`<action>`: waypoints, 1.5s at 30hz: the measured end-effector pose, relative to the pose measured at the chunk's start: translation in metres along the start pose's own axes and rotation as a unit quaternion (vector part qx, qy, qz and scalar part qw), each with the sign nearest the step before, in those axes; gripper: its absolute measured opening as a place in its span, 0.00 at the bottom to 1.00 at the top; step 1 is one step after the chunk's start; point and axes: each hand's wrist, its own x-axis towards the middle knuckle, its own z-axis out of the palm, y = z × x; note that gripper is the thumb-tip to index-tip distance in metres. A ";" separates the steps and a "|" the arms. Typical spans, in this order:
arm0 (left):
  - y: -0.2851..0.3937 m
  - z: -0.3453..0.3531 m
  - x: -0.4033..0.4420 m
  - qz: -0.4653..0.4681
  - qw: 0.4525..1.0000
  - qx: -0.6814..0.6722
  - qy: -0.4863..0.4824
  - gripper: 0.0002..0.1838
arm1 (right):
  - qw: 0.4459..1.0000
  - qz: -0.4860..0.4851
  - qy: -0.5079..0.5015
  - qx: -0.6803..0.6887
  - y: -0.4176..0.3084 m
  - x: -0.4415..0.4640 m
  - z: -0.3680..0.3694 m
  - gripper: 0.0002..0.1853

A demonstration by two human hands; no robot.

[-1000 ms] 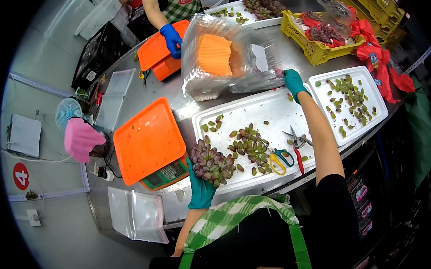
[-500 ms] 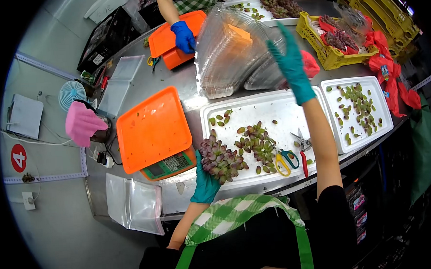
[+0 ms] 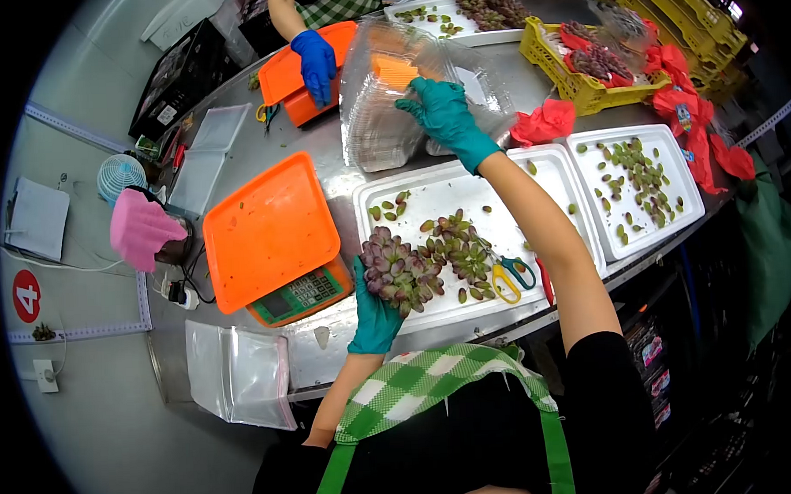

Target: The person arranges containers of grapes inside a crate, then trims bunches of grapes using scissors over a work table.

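My left hand (image 3: 377, 320), in a green glove, is closed around a purple-green succulent (image 3: 400, 273) at the near left corner of a white tray (image 3: 384, 191). My green-gloved right hand (image 3: 445, 117) reaches over a stack of clear plastic containers (image 3: 372, 124); its fingers are bent and apart, at the stack's upper part. Whether they grip a container does not show. Loose succulent leaves (image 3: 459, 249) lie in the tray. Beside them are yellow-and-teal scissors (image 3: 510, 275) and a red-handled cutting tool (image 3: 545, 280), partly hidden by my right forearm.
An orange scale (image 3: 276, 234) stands left of the tray, with clear bags (image 3: 242, 368) nearby. Another white tray (image 3: 625, 250) holds leaves at right. A yellow crate (image 3: 583, 93) and red plastic (image 3: 544, 121) lie behind. Across the table, a co-worker's blue-gloved hand (image 3: 317, 65) is over another orange scale (image 3: 338, 42).
My right hand has moved left and down onto the container stack. My left hand still holds the succulent. The whole view has shifted slightly.
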 end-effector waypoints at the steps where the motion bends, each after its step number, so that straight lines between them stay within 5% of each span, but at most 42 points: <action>1: 0.000 0.001 0.000 0.006 1.000 0.006 -0.001 0.31 | 1.000 0.001 -0.010 0.018 -0.003 -0.003 -0.004 0.20; 4: 0.005 0.014 0.000 0.041 0.999 0.002 -0.019 0.30 | 0.987 -0.034 0.155 -0.007 -0.022 -0.013 -0.033 0.21; 8: 0.014 0.007 0.002 0.071 0.997 0.018 -0.034 0.31 | 0.953 0.085 0.038 0.289 -0.094 -0.072 -0.088 0.22; 11: 0.020 0.016 0.000 0.038 0.998 0.044 -0.031 0.32 | 0.790 0.241 -0.138 0.546 -0.118 -0.121 -0.083 0.28; 14: 0.015 0.030 0.002 0.025 0.992 0.123 0.018 0.29 | 0.705 0.345 -0.253 0.566 -0.134 -0.141 -0.090 0.36; 17: 0.013 0.042 0.001 0.012 0.981 0.188 0.051 0.27 | 0.640 0.400 -0.199 0.625 -0.133 -0.164 -0.073 0.37; 21: 0.027 0.051 -0.011 -0.041 0.974 0.202 0.096 0.21 | 0.452 0.499 -0.147 0.724 -0.129 -0.174 -0.072 0.30; 22: 0.039 0.037 -0.012 -0.061 0.981 0.179 -0.029 0.26 | 0.418 0.510 -0.135 0.740 -0.129 -0.175 -0.078 0.30; 25: 0.037 0.040 -0.016 -0.014 0.968 0.249 -0.020 0.27 | 0.324 0.510 -0.071 0.793 -0.127 -0.186 -0.073 0.31; 29: 0.023 0.040 -0.020 0.085 0.934 0.345 0.038 0.25 | 0.257 0.511 -0.015 0.820 -0.135 -0.184 -0.070 0.32; 32: 0.016 0.038 -0.019 0.070 0.948 0.310 0.036 0.28 | 0.215 0.455 -0.032 0.863 -0.129 -0.196 -0.060 0.31; 36: 0.005 0.051 -0.024 0.051 0.961 0.273 -0.001 0.33 | 0.311 0.521 -0.036 0.794 -0.143 -0.178 -0.072 0.33; 40: -0.006 0.061 -0.034 0.024 0.965 0.261 0.006 0.35 | 0.409 0.483 -0.045 0.773 -0.151 -0.179 -0.074 0.34; 45: -0.010 0.056 -0.039 0.018 0.964 0.265 0.010 0.37 | 0.436 0.426 -0.053 0.791 -0.156 -0.187 -0.072 0.34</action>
